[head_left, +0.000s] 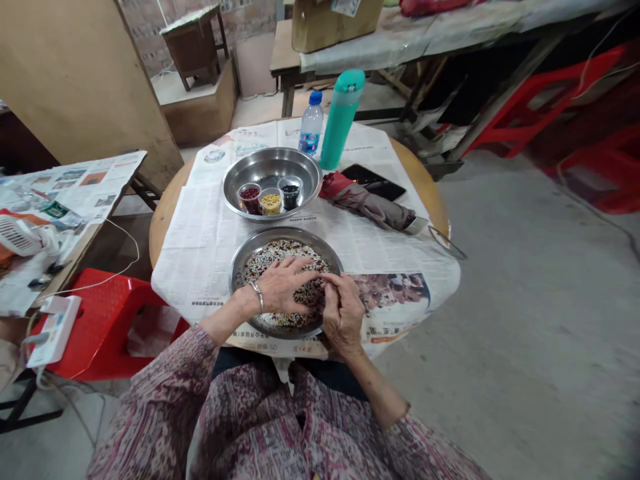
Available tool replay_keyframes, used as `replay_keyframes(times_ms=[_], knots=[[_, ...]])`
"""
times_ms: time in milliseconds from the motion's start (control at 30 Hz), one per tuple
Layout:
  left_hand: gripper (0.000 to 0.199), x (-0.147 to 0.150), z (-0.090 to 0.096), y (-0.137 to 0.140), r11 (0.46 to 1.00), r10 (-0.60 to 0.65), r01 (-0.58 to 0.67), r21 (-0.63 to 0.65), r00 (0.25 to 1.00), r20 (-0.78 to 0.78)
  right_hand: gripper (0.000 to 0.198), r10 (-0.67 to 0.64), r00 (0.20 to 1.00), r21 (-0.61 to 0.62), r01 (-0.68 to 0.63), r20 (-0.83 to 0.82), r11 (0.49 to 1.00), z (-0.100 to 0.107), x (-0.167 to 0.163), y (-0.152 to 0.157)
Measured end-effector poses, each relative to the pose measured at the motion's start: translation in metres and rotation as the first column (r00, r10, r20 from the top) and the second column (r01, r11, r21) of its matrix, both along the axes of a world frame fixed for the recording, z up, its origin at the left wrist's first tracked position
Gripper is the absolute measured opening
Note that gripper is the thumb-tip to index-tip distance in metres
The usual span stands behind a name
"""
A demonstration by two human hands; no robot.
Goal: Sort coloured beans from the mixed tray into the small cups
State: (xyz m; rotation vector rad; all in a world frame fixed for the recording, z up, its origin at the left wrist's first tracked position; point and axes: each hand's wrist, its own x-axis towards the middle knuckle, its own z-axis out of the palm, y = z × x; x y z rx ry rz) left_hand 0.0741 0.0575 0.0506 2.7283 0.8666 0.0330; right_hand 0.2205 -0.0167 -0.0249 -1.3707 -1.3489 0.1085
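Note:
A shallow metal pan (237, 260) in front of me holds a mix of small white, dark red, yellow and black grains or beads (267, 259). Over the mix, my left hand (285, 287) lies with its fingers spread, a silver bracelet on its wrist. My right hand (345, 315) is at the pan's right edge, thumb and forefinger pinched together; anything between them is too small to see. Behind the pan stands a deeper metal basin (270, 160). Inside it are three clear cups: one with dark red pieces (250, 193), one with yellow (271, 203), one with black (290, 193).
Newspaper (195, 233) covers the round table. Toward its back stand a water bottle (311, 127) and a tall teal bottle (341, 123). A folded umbrella (377, 205) and a dark phone-like object (390, 187) lie right. A red stool (110, 327) bearing a power strip (56, 333) is left.

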Motion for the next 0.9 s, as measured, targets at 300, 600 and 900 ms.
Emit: replay_keyframes(times_ms=[300,600,900], knots=[[0.025,0.016,-0.015,0.001,0.990,-0.139,0.132,-0.053,0.978,-0.155,0.023,-0.010,1.000,-0.006,0.010,-0.029,1.000,-0.001,0.001,0.000],[0.026,-0.040,-0.002,0.019,0.976,0.199,-0.203,0.076,0.978,0.061,0.023,0.005,1.000,0.006,-0.005,-0.030,1.000,-0.001,0.000,0.000],[0.041,0.014,-0.005,0.028,0.986,0.158,-0.162,-0.036,0.982,-0.101,0.023,-0.006,1.000,-0.010,0.005,-0.011,1.000,-0.002,0.000,0.000]])
